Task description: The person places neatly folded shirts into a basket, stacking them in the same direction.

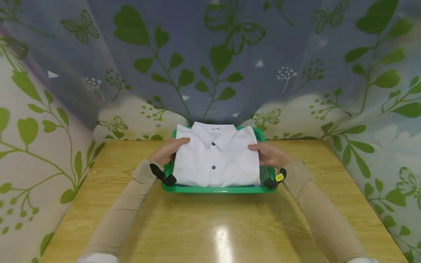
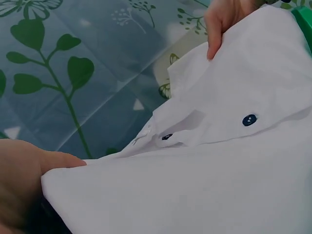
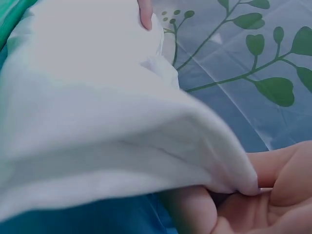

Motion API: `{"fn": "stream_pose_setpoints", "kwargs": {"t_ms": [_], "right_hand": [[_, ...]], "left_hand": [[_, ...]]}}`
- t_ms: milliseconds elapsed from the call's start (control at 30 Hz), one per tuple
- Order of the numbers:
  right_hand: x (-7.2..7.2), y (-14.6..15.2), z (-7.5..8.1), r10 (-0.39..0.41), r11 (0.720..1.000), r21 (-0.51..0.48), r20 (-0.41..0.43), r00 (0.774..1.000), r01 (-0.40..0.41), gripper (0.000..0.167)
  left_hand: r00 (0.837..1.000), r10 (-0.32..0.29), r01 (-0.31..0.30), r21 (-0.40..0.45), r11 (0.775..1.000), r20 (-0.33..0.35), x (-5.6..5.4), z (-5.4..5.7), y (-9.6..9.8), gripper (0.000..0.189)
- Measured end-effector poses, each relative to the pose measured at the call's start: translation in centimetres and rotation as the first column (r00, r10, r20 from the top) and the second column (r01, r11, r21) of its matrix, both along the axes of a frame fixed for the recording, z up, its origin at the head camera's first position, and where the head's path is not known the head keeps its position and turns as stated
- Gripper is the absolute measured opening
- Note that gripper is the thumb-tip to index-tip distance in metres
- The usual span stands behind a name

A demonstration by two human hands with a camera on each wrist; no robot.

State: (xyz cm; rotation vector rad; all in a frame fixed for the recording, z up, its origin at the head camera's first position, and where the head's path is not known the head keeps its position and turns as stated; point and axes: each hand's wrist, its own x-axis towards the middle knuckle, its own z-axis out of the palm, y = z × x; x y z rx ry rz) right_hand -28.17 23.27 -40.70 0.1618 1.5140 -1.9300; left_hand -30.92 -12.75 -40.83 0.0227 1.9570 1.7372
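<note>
A folded white shirt (image 1: 197,164) with a collar and dark buttons lies over a green basket (image 1: 217,190), collar toward the back. My left hand (image 1: 167,150) grips its left edge, thumb on top. On the opposite edge my right hand (image 1: 271,153) pinches the cloth between thumb and fingers. In the left wrist view the left thumb (image 2: 63,160) presses on the shirt's upper side; the fingers below are hidden. The right wrist view shows the right hand (image 3: 287,190) with the shirt's edge (image 3: 229,165) between thumb and fingers. Blue cloth (image 3: 97,217) shows under the shirt.
The basket stands on a wooden table (image 1: 184,226) near its back edge. Behind and at both sides hangs a curtain (image 1: 279,47) printed with leaves and butterflies. Each wrist wears a black strap (image 1: 157,171).
</note>
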Motion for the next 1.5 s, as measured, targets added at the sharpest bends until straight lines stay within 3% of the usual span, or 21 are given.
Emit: {"fn": "stream_pose_setpoints", "kwargs": {"t_ms": [267,400,633,800,967,1100,1167,1233,1300,1367,1500], "right_hand": [[-0.2,-0.4,-0.4,-0.004,0.996,0.087,-0.030,1.000,0.007,0.020],[0.2,-0.5,-0.3,0.015,0.992,0.126,-0.069,0.998,-0.006,0.034],[1.2,-0.4,0.1,0.055,0.959,0.285,-0.197,0.979,0.003,0.059],[1.5,-0.4,0.6,0.036,0.950,0.310,-0.197,0.980,0.027,0.064],[1.7,-0.4,1.3,0.076,0.927,0.374,-0.255,0.964,0.026,0.065],[1.9,-0.5,1.8,0.122,0.906,0.422,-0.351,0.929,0.040,0.064],[2.0,-0.6,2.1,0.130,0.905,0.422,-0.393,0.910,0.053,0.064],[2.0,-0.8,2.3,0.116,0.910,0.407,-0.424,0.898,0.075,0.062],[1.9,-1.1,2.5,0.082,0.912,0.392,-0.455,0.887,0.117,0.059],[1.7,-1.5,2.7,0.038,0.911,0.379,-0.470,0.882,0.163,0.055],[1.0,-2.2,2.7,-0.010,0.909,0.370,-0.436,0.900,0.190,0.050]], "left_hand": [[0.996,-0.082,0.083,0.035,0.996,-0.027,0.6,-0.1,-0.4,0.030],[0.991,-0.121,0.121,0.004,0.993,-0.062,0.8,-0.3,-0.4,0.032],[0.985,-0.094,0.073,-0.141,0.987,-0.143,1.6,0.4,-0.2,0.029],[0.974,-0.084,0.029,-0.250,0.968,-0.209,2.2,1.2,0.1,0.062],[0.947,-0.082,-0.021,-0.315,0.949,-0.312,2.4,2.0,0.6,0.070],[0.901,-0.078,-0.088,-0.356,0.930,-0.426,2.5,2.6,1.5,0.060],[0.880,-0.076,-0.106,-0.349,0.931,-0.469,2.6,2.7,2.0,0.054],[0.869,-0.069,-0.106,-0.321,0.941,-0.490,2.5,2.8,2.4,0.047],[0.874,-0.068,-0.085,-0.290,0.953,-0.481,2.4,2.7,2.5,0.043],[0.897,-0.073,-0.044,-0.252,0.967,-0.436,2.3,2.7,2.5,0.042],[0.936,-0.124,0.049,-0.226,0.973,-0.330,1.7,2.3,2.2,0.046]]}}
